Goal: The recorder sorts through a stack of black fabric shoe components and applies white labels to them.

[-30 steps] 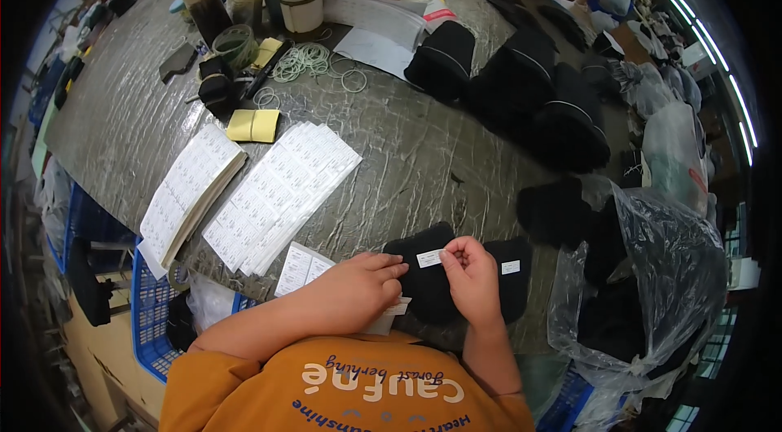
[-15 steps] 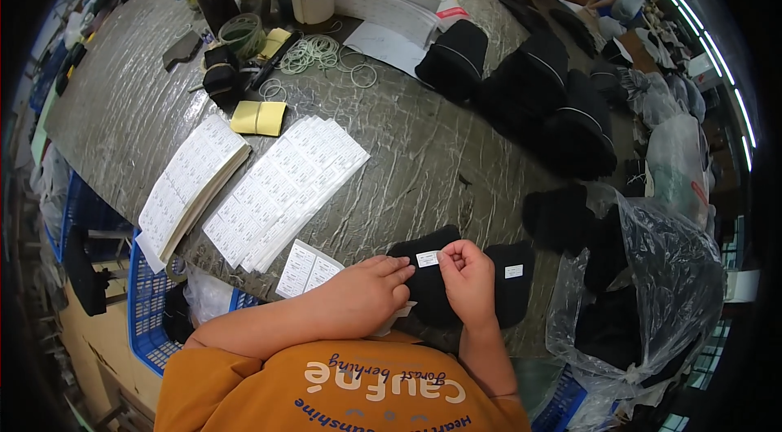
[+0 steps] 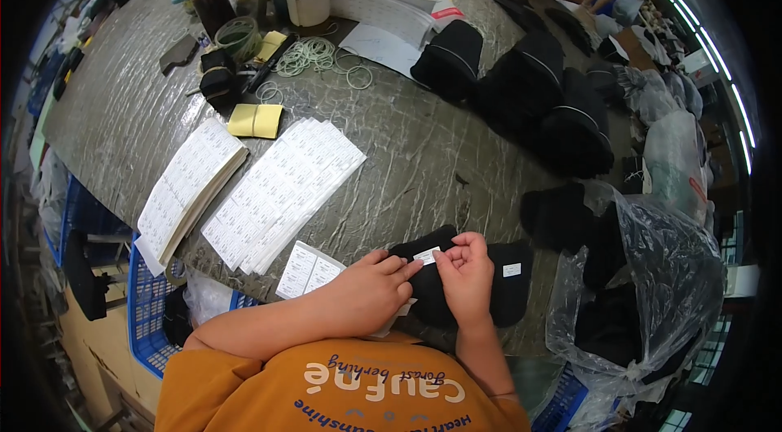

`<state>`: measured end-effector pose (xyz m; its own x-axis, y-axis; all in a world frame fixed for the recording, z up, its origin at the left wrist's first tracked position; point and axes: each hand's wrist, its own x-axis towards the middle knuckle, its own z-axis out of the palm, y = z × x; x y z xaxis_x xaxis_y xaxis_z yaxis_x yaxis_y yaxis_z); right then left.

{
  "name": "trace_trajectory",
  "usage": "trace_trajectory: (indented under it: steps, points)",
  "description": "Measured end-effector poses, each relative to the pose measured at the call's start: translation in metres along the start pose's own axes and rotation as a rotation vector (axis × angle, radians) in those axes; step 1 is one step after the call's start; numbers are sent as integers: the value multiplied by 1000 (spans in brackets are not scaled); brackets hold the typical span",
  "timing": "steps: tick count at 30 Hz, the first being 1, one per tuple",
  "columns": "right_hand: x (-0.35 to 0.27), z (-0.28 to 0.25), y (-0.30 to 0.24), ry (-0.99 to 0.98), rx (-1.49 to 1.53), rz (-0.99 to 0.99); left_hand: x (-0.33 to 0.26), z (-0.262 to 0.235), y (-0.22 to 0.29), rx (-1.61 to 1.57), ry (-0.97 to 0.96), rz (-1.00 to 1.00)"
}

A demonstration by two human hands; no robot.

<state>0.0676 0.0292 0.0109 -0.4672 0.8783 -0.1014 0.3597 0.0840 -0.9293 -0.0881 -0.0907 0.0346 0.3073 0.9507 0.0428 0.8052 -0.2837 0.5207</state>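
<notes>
Both hands pinch a small white sticker (image 3: 425, 255) on a black cloth (image 3: 440, 285) at the table's (image 3: 407, 155) near edge: left hand (image 3: 371, 293), right hand (image 3: 464, 273). Label sheets (image 3: 281, 192) lie left, a plastic bag (image 3: 652, 285) crowds the right, and bare tabletop lies ahead.

bare table (image 3: 423, 163) ahead, between label sheets (image 3: 281, 192) and black bundles (image 3: 562, 118).

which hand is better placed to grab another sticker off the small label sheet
Left, probably. The left hand lies right beside the small label sheet at the table edge, while the right hand pinches the white sticker on the black fabric piece, farther from the sheet.
</notes>
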Motion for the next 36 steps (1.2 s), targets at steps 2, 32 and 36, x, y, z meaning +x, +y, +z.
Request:
trace_trajectory:
  steps: [2,32,36]
  points:
    - [3,-1,3,6,-36,-12,3,-1,0,22,-34,-9]
    - [5,-72,26,480,-2,-93,3,6,-17,-176,94,21]
    - [-2,-134,49,527,-492,-233,6,-7,-10,-347,189,-165]
